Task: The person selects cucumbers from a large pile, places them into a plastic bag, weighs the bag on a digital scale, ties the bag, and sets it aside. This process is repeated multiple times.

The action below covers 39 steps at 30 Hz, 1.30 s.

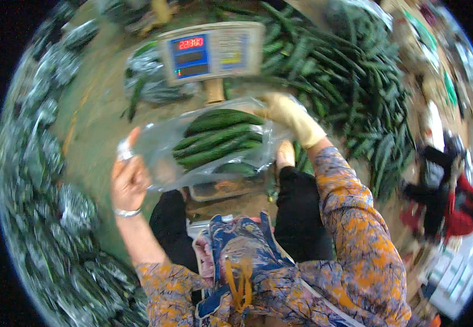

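Observation:
A clear plastic bag (160,141) with several long green cucumbers (218,141) in it stretches between my hands. My left hand (130,178), bare but for white tape on a finger and a bracelet at the wrist, grips the bag's left end. On the other side, my right hand (289,116) wears a pale yellow glove and touches the bag's upper right edge; its fingers are partly hidden and blurred. Behind the bag rises the display of a digital scale (214,53), lit with red digits. Under the bag, the scale's tray (216,194) shows only in part.
A big heap of loose cucumbers (334,73) covers the floor at the right and far side. Filled plastic bags (32,175) line the left. Another bagged bundle (150,77) lies behind the scale. A person in red (461,204) is at the far right.

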### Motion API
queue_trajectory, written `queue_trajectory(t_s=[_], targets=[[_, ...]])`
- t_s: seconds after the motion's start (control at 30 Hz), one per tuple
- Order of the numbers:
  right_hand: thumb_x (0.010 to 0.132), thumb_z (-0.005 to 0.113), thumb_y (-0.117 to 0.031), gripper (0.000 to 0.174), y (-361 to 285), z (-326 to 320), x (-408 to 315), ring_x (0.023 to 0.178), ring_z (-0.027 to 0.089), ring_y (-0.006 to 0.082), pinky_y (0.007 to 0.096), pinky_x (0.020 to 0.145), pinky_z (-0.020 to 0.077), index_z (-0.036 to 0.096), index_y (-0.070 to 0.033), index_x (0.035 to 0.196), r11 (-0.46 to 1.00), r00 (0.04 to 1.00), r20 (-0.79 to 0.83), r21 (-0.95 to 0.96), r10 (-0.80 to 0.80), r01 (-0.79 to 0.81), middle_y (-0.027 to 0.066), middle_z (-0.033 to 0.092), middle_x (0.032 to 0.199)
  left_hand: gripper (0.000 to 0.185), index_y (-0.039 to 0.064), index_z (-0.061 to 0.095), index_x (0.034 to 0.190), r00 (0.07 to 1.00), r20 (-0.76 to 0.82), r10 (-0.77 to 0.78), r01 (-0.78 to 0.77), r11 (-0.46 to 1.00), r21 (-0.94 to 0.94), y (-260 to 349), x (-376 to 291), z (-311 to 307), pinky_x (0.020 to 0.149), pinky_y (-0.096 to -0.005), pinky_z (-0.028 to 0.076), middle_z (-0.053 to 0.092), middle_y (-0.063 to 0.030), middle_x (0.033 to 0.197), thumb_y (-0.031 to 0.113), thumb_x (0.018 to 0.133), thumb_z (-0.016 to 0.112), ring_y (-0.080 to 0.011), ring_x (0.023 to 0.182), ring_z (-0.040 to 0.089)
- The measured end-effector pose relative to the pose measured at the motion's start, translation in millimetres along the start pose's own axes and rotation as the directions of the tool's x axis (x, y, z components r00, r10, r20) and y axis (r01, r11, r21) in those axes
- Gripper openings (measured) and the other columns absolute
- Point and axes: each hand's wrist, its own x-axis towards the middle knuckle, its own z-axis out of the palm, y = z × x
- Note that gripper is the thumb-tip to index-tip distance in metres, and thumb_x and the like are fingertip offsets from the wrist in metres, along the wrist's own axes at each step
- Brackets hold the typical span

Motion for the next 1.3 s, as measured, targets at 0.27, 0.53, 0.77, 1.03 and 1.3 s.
queue_trajectory(t_s=[0.27,0.53,0.77,1.03,1.3], targets=[[0.073,0.066,-0.025,0.060,190.4,34.1,-127.8,0.096,0.057,0.0282,0.0338,0.083,0.0462,0.044,0.003,0.122,0.710,0.581,-0.458,0.622,0.673,-0.331,0.0172,0.058,0.107,0.050,0.003,0.017,0.138,0.989,-0.099,0.109,-0.096,0.987,0.128,-10.5,-11.3,5.8,0.032,-0.0163,0.023,0.037,0.0009,0.055,0.009,0.094,0.039,-0.0027,0.036,0.027],[0.063,0.076,-0.029,0.082,216.3,208.2,-127.9,0.108,0.049,0.0352,0.0378,0.091,0.0412,0.035,0.004,0.125,0.223,0.149,-0.190,0.470,0.970,-0.854,0.0232,0.051,0.116,0.051,-0.001,0.017,0.137,0.958,-0.270,0.097,-0.010,0.952,0.307,-17.0,14.1,20.6,0.033,-0.0156,0.023,0.047,-0.0018,0.070,0.009,0.093,0.042,-0.0019,0.038,0.028],[0.079,0.063,-0.010,0.043,334.7,239.1,-231.3,0.076,0.055,0.0137,0.0245,0.069,0.0463,0.050,-0.001,0.119,0.427,0.250,-0.353,0.814,0.902,-0.392,0.0088,0.061,0.097,0.052,0.002,0.017,0.137,0.990,-0.143,0.002,0.053,0.924,0.380,-33.2,45.2,23.9,0.034,-0.0156,0.024,0.042,0.0011,0.066,0.015,0.093,0.042,-0.0013,0.038,0.030],[0.067,0.074,-0.020,0.069,235.9,205.1,-162.4,0.107,0.050,0.0353,0.0394,0.091,0.0402,0.041,0.000,0.125,0.437,0.264,-0.391,0.465,0.882,-0.770,0.0214,0.052,0.116,0.051,0.000,0.017,0.137,0.979,-0.196,0.057,0.030,0.908,0.417,-31.8,39.3,40.3,0.034,-0.0153,0.025,0.038,0.0012,0.062,0.014,0.094,0.041,-0.0016,0.037,0.028],[0.070,0.067,-0.006,0.061,245.0,194.1,-147.9,0.098,0.054,0.0308,0.0389,0.084,0.0437,0.042,-0.003,0.126,0.561,0.357,-0.436,0.585,0.826,-0.585,0.0156,0.057,0.106,0.052,0.001,0.018,0.137,0.983,-0.174,0.067,0.015,0.901,0.433,-29.0,37.3,30.1,0.033,-0.0156,0.025,0.039,0.0008,0.065,0.014,0.093,0.043,-0.0017,0.039,0.030]])
